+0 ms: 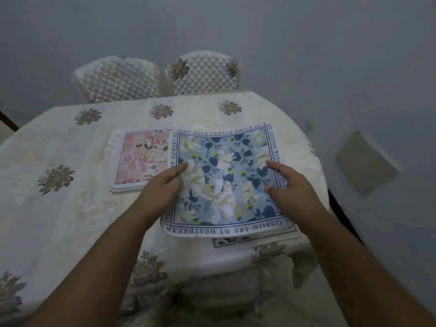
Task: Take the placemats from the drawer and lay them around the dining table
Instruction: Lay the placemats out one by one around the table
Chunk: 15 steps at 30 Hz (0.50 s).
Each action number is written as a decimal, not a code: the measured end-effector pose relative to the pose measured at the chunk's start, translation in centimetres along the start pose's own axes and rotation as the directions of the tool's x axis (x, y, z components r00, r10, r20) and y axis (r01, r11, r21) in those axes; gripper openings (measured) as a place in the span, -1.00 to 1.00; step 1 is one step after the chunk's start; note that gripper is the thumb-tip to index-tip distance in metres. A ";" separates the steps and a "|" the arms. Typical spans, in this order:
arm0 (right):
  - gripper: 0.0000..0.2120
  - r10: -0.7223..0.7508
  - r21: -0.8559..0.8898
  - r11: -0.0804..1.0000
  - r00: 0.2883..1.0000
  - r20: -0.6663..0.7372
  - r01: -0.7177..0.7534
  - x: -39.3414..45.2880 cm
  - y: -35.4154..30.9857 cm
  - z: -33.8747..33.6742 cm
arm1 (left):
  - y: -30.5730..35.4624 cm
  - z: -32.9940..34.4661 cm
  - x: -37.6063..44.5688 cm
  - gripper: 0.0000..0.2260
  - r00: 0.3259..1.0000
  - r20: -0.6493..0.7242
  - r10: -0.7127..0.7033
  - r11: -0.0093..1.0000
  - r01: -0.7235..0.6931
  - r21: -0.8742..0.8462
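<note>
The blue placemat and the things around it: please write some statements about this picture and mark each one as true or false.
1. The left hand grips the blue placemat at its left edge. True.
2. The pink placemat lies to the right of the blue one. False: it lies to its left, partly covered by it.
3. Two quilted chairs stand behind the table. True.
4. The right hand holds a cup. False: it holds nothing, its fingers spread over the blue placemat's right edge.
5. The tablecloth is plain red. False: it is cream with flower patterns.
</note>
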State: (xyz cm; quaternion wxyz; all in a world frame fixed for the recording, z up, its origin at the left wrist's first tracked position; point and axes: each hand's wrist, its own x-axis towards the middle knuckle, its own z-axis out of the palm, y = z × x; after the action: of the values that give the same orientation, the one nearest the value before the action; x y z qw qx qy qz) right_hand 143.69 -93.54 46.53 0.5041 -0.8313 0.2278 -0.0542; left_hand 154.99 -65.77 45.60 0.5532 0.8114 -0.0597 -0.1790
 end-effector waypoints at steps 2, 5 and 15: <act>-0.46 0.046 0.011 0.999 0.997 -0.064 -0.045 -3.2 -0.4 -3.1 | 2.3 1.3 -1.8 -0.60 0.997 0.048 0.058 0.998 -0.056 -0.031; -0.46 0.076 0.023 0.997 0.982 -0.174 -0.073 -7.9 -0.6 -7.4 | 5.3 3.9 -4.3 -0.46 0.987 0.145 0.069 0.990 -0.049 -0.133; -0.45 0.165 0.100 0.986 0.898 -0.409 -0.135 -20.7 1.0 -17.7 | 11.4 12.9 -12.2 -0.58 0.937 0.249 0.246 0.969 -0.236 -0.067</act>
State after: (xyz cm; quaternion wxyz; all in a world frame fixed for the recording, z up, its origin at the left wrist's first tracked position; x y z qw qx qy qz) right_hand 119.27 -99.35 57.14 0.4752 -0.7627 0.3912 -0.1987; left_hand 140.25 -77.86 54.62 0.5732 0.7580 -0.2261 -0.2139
